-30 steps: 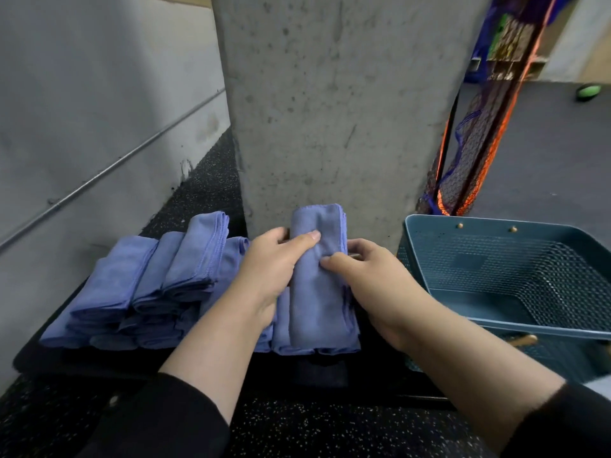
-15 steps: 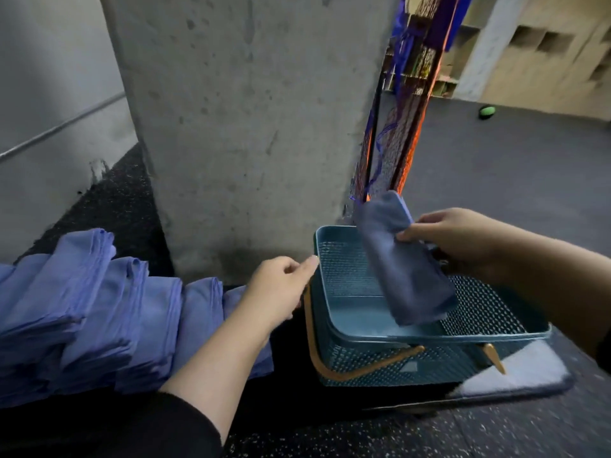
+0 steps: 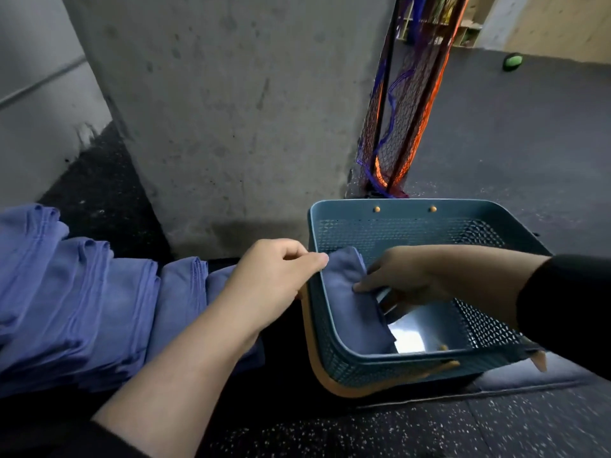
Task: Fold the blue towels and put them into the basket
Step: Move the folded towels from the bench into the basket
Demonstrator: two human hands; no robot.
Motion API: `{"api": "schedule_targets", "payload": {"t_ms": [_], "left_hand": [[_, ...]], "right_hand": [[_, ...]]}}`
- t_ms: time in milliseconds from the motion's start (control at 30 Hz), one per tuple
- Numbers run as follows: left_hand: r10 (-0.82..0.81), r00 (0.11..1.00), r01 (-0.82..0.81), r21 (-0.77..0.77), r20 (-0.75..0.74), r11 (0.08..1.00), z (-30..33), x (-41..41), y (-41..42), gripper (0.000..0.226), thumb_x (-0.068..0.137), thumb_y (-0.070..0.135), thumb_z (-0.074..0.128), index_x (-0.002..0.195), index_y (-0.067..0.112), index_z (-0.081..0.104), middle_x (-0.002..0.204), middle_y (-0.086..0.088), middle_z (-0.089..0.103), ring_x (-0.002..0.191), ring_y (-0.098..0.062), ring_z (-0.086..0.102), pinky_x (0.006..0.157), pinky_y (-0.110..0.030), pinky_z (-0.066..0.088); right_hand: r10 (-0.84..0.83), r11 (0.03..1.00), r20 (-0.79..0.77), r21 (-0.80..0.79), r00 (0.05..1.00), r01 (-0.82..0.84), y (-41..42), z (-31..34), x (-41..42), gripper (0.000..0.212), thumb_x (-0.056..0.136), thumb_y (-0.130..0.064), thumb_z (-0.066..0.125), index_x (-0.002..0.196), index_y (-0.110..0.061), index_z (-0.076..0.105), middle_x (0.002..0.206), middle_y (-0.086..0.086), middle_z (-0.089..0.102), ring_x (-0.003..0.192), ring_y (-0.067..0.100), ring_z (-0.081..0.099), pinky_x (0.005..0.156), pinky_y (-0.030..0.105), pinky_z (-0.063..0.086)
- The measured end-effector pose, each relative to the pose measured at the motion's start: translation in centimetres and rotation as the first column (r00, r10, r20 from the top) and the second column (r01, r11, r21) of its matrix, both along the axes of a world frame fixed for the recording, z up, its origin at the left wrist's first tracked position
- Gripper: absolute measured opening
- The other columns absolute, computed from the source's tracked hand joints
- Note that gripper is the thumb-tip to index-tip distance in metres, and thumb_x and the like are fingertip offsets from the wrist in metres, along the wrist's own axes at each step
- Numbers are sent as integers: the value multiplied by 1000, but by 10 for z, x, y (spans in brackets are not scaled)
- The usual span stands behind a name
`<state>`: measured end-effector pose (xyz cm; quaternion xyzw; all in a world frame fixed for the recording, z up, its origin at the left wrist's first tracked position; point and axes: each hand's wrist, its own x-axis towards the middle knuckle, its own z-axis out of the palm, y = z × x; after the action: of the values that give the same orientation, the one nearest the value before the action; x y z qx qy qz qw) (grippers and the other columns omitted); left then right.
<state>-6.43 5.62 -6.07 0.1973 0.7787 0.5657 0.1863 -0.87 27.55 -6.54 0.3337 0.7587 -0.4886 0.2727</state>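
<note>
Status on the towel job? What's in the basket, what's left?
Done: little, and nothing else shows in the basket. In hand: one folded towel is inside against the left wall, the right hand pressing it down, the left hand at the rim touching it. Left: the stack of blue towels beside the basket.

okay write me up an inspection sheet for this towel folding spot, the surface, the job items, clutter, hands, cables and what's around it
Surface: dark speckled rubber floor mat.
Job's things: teal perforated plastic basket with a tan handle folded down; one folded blue cloth towel inside, against its left wall; row of folded blue towels left of the basket.
Clutter: green ball on the far floor.
Grippers: left hand, fingers curled, at the basket's left rim by the towel's top edge; whether it pinches it is unclear. Right hand in the basket, fingers on the towel.
Cables: nothing seen.
Surroundings: grey concrete pillar; orange and purple netting behind the basket.
</note>
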Motion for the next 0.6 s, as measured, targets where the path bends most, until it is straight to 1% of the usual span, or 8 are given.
{"api": "schedule_targets", "payload": {"t_ms": [67, 133, 200, 267, 367, 467, 533, 600], "left_hand": [[-16, 1000, 16, -6, 7, 1000, 1, -2, 0, 40, 82, 42, 73, 71, 6, 61, 55, 3, 43, 61, -15, 44, 74, -59, 56], [-19, 1000, 19, -11, 8, 1000, 2, -5, 0, 41, 79, 44, 73, 71, 6, 61, 56, 1, 44, 61, -14, 45, 73, -59, 56], [-16, 1000, 16, -8, 16, 1000, 2, -7, 0, 41, 79, 45, 73, 72, 6, 62, 59, -3, 48, 61, -15, 47, 73, -59, 56], [-27, 999, 27, -3, 35, 1000, 2, -9, 0, 47, 72, 52, 71, 74, 6, 62, 63, -6, 52, 63, -15, 49, 75, -60, 55], [-44, 999, 45, -14, 32, 999, 1, -11, -2, 51, 69, 57, 71, 74, 7, 62, 64, -8, 55, 65, -15, 51, 77, -59, 55], [-32, 999, 32, -38, 1, 999, 7, -10, -4, 58, 72, 66, 68, 76, 9, 66, 70, -17, 64, 65, -19, 59, 79, -59, 57], [59, 998, -60, -20, -31, 998, 12, -14, -8, 52, 83, 60, 65, 75, 9, 69, 76, -11, 71, 71, -21, 71, 79, -54, 60], [184, 981, -182, 30, -64, 983, 16, -25, -16, 40, 95, 44, 61, 78, 10, 70, 81, -1, 76, 74, -16, 74, 76, -46, 61]], "right_hand": [[36, 998, 24, -50, 999, -34, -5, -18, -7, 22, 98, -11, 62, 114, 4, 63, 100, 19, 68, 70, 29, 71, 69, 39, 63], [83, 995, 48, -52, 995, -80, -7, -34, -14, 24, 99, -12, 60, 118, 3, 62, 115, 22, 68, 94, 37, 72, 87, 47, 60], [121, 992, 63, -36, 991, -118, -8, -43, -20, 29, 99, -14, 61, 122, 2, 61, 123, 24, 66, 107, 40, 68, 92, 50, 57], [175, 984, 62, 7, 983, -176, -8, -46, -24, 31, 97, -19, 65, 120, 2, 63, 116, 23, 69, 100, 37, 71, 84, 43, 61], [311, 923, 83, 209, 947, -322, -11, -41, -28, 31, 96, -27, 65, 109, 1, 67, 90, 16, 74, 68, 24, 73, 64, 30, 62], [396, 835, 174, 340, 902, -433, -12, -29, -30, 40, 95, -40, 63, 104, -2, 66, 84, 13, 75, 65, 25, 70, 69, 35, 63], [435, 775, 245, 387, 866, -499, -14, -13, -31, 44, 98, -43, 58, 102, 0, 66, 80, 13, 74, 60, 27, 67, 70, 38, 62], [458, 758, 225, 406, 860, -510, -19, 11, -29, 42, 101, -38, 51, 93, 1, 66, 71, 13, 73, 53, 27, 65, 62, 35, 59]]}}
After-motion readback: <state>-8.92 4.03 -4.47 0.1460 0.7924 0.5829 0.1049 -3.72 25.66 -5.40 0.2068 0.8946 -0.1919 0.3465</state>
